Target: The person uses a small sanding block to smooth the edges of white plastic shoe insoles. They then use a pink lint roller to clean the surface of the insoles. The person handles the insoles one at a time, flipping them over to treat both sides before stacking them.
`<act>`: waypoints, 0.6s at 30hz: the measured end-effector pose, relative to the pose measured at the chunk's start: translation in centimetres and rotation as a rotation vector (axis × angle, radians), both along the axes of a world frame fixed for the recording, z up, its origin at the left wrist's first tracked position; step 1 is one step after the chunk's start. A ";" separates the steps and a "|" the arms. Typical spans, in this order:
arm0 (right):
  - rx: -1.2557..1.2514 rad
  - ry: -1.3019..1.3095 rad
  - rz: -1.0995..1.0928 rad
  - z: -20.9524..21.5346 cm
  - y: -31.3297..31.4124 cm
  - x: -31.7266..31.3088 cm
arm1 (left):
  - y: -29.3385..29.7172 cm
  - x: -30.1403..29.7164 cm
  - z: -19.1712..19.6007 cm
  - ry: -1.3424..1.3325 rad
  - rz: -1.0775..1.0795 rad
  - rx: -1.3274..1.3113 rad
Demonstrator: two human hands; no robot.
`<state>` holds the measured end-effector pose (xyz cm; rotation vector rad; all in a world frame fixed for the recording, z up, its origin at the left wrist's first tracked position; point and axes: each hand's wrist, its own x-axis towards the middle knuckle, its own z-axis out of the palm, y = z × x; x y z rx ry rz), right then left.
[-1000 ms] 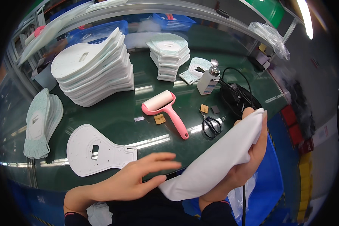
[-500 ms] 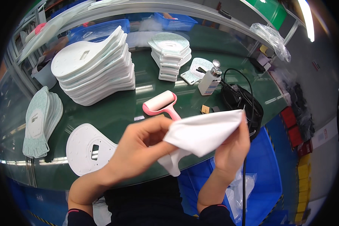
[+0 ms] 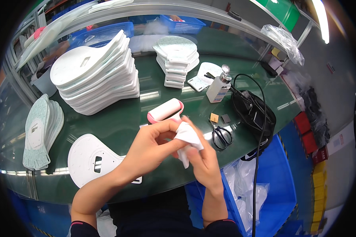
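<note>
A white cloth (image 3: pixel 188 136), bunched small, is held between my two hands above the table's near edge. My left hand (image 3: pixel 148 144) pinches it with thumb and fingers. My right hand (image 3: pixel 205 164) closes on the cloth from the other side, its upper fingers slightly blurred. Just beyond my hands lies a lint roller (image 3: pixel 166 110) with a white roll and pink frame, its handle partly hidden. A white paddle-shaped plastic panel (image 3: pixel 83 158) with a rectangular slot lies by my left forearm, which covers part of it.
Tall stacked white panels (image 3: pixel 95 83) stand at the back left, pale-green patterned panels (image 3: pixel 37 130) at left, and a smaller stack (image 3: pixel 176 59) at the back. Rightward are a pump bottle (image 3: pixel 218 89), scissors (image 3: pixel 221 136), a black bag (image 3: pixel 249 118) with a cable, and a blue bin (image 3: pixel 281 185) below.
The cloth, stretched out between my hands before, is now bunched up small. My right hand has moved left toward my left hand, and the scissors have come into sight.
</note>
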<state>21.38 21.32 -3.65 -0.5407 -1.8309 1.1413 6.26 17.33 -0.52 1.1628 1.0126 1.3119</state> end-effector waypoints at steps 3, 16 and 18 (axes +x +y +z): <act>-0.412 0.147 -0.017 -0.3 0.6 -0.5 | 0.9 -0.2 -0.7 -0.028 -0.009 0.042; 0.360 -0.744 -0.999 -5.7 16.6 3.4 | -3.0 -3.6 -1.3 0.276 -0.051 -0.042; 0.407 -0.803 -1.004 -6.2 17.8 3.0 | -3.2 -3.8 -1.2 0.307 -0.043 -0.055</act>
